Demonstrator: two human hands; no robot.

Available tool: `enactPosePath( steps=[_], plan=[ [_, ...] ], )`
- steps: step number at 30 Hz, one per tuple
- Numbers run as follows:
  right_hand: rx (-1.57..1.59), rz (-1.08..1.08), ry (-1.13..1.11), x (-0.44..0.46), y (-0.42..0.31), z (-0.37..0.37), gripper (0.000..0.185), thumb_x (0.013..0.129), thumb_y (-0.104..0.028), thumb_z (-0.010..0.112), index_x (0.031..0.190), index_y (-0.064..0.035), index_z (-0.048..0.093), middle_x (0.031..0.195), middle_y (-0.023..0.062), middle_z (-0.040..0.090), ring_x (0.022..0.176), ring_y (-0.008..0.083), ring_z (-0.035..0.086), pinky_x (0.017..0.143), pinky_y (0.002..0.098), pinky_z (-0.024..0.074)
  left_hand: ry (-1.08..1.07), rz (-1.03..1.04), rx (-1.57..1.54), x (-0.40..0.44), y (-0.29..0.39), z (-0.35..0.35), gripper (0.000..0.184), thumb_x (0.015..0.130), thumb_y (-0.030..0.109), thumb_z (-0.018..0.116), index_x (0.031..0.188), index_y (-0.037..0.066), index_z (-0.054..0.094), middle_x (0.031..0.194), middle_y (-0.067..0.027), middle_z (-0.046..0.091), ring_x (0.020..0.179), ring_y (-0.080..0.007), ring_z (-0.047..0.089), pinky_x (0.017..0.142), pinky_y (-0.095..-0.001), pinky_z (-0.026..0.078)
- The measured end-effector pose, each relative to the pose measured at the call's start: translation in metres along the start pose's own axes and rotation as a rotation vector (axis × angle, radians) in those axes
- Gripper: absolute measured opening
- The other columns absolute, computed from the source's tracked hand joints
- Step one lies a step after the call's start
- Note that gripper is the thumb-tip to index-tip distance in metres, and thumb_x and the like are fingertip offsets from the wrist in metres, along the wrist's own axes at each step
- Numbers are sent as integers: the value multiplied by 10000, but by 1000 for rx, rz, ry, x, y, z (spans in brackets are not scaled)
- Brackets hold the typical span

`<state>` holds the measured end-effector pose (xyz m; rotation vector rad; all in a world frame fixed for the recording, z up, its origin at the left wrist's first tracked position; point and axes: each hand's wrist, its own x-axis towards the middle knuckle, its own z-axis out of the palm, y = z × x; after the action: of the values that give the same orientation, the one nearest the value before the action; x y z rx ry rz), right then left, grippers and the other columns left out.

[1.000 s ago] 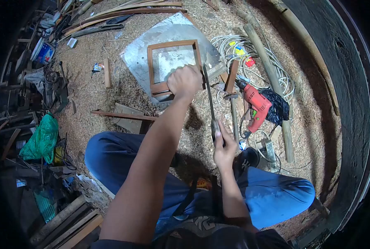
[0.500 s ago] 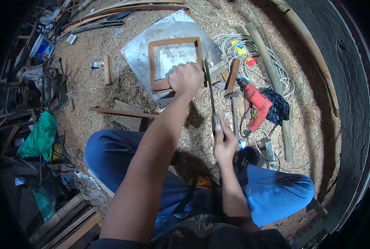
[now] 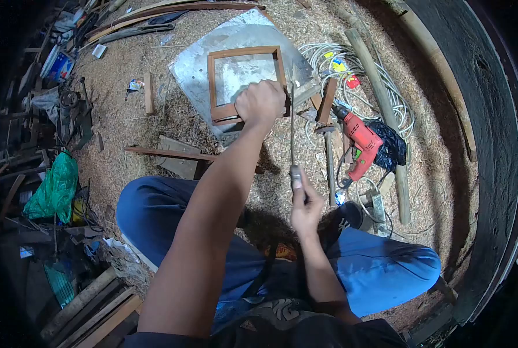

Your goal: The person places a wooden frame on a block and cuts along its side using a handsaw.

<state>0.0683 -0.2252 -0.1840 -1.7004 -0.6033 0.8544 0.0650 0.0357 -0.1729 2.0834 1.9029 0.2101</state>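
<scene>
A rectangular wooden frame (image 3: 213,81) lies on a worn grey metal sheet (image 3: 192,64) on the ground. My left hand (image 3: 261,103) is closed around the frame's lower right corner and presses it down. In my right hand (image 3: 306,210) is the handle of a long, narrow metal file (image 3: 293,136), its blade pointing away from me. The blade runs beside the frame's right side, close to that corner; whether it touches the wood I cannot tell. My left hand hides the corner itself.
A red power drill (image 3: 363,144) lies to the right, next to a hammer (image 3: 325,129) and a black plastic bag (image 3: 386,145). Behind them are coiled cable (image 3: 407,110) and a wooden pole (image 3: 375,87). A green bag (image 3: 56,185) and scrap wood lie left. Shavings cover the ground.
My right hand has drawn the file back toward me and slightly left, and its blade now stands straighter. My left hand stays on the frame, which has barely shifted.
</scene>
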Motion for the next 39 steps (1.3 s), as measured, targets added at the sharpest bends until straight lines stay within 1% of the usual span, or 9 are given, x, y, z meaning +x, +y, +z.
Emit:
enactPosePath(
  steps=[2, 3, 13, 15, 21, 24, 29, 31, 39],
  plan=[
    [27, -13, 54, 1, -11, -17, 359, 1023, -81, 563, 1358, 41, 598, 1281, 169, 684, 1186, 164, 610, 1038, 309, 440, -5, 3, 5, -1, 0, -2, 427, 913, 335, 491, 795, 47, 783, 826, -247, 725, 811, -419, 731, 797, -488, 576],
    [55, 164, 49, 1, -9, -28, 360, 1025, -94, 568, 1358, 39, 599, 1281, 170, 684, 1187, 178, 616, 1047, 315, 436, -9, 7, 7, -3, 1, -3, 429, 914, 336, 491, 793, 47, 783, 819, -246, 725, 808, -415, 732, 792, -489, 577],
    [-57, 68, 22, 33, -24, -11, 351, 1024, -105, 576, 1349, 24, 611, 1267, 195, 690, 1197, 199, 632, 1052, 316, 434, -20, 32, 23, -2, 0, -4, 431, 917, 348, 493, 808, 54, 789, 819, -247, 727, 803, -399, 738, 779, -478, 580],
    [-94, -106, 46, 9, -11, -19, 348, 1024, -101, 575, 1344, 31, 613, 1270, 196, 688, 1206, 199, 628, 1059, 318, 429, -22, 27, 24, 0, 0, -4, 431, 918, 354, 497, 812, 55, 789, 822, -243, 729, 805, -398, 739, 781, -476, 580],
    [-86, 120, -42, 54, -38, -11, 355, 1035, -119, 559, 1360, 17, 602, 1280, 198, 683, 1216, 201, 622, 1068, 313, 425, -45, 15, 11, -6, -1, -2, 425, 914, 347, 501, 811, 52, 789, 817, -240, 730, 798, -403, 737, 778, -476, 581],
    [-117, -70, -12, 39, -28, -13, 357, 1039, -127, 554, 1364, 14, 598, 1310, 196, 667, 1257, 208, 600, 1089, 316, 408, -31, 30, 17, -3, 0, -5, 427, 914, 343, 501, 797, 49, 787, 809, -244, 728, 787, -405, 736, 771, -478, 582],
    [-37, -24, -17, 30, -23, -14, 361, 1039, -125, 549, 1365, 22, 595, 1317, 190, 665, 1259, 195, 591, 1090, 310, 405, -10, 32, 12, -3, -1, -1, 420, 909, 336, 510, 788, 41, 783, 811, -251, 723, 780, -408, 734, 767, -486, 580],
    [-35, 144, -37, 54, -34, -8, 363, 1038, -133, 555, 1365, 20, 594, 1320, 197, 661, 1254, 211, 602, 1081, 312, 413, -20, 30, -1, -4, -1, -1, 418, 908, 334, 511, 794, 38, 783, 812, -256, 721, 786, -408, 735, 776, -486, 579],
    [-54, -65, -3, 26, -20, -18, 358, 1020, -90, 559, 1361, 12, 605, 1332, 201, 651, 1279, 228, 589, 1102, 333, 403, -59, 11, 23, -2, 1, -5, 430, 917, 346, 507, 790, 41, 783, 801, -252, 720, 789, -408, 734, 779, -481, 577]
  ],
)
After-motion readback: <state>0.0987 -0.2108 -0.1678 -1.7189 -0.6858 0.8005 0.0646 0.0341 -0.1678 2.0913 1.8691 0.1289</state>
